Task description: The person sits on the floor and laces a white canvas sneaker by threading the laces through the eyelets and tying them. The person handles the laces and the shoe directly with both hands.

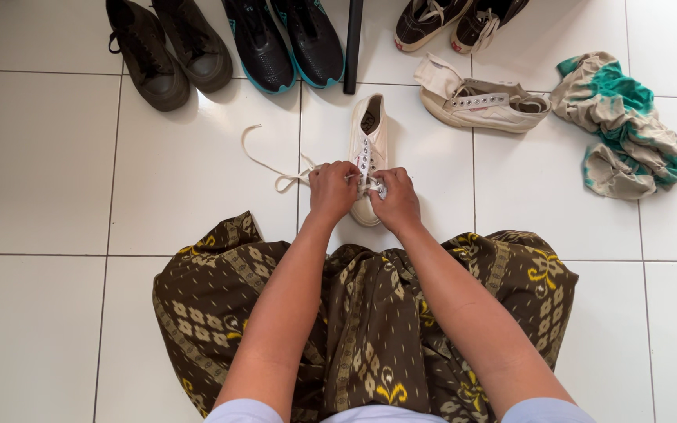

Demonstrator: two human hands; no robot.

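Note:
A white canvas sneaker point(369, 135) lies on the white tiled floor in front of me, toe toward me. My left hand point(333, 190) pinches its white shoelace point(265, 164), whose loose end trails off to the left across the tiles. My right hand point(396, 199) grips the lace at the eyelets over the shoe's front. Both hands cover the toe part of the shoe. My lap, in a brown patterned cloth point(370, 321), fills the lower view.
A second white sneaker point(479, 102) lies on its side at the right. Dark olive shoes point(168, 48), black and teal shoes point(285, 39) and dark sneakers point(452, 19) line the far edge. A crumpled teal and beige cloth point(622, 125) sits far right. A black pole point(352, 47) stands behind.

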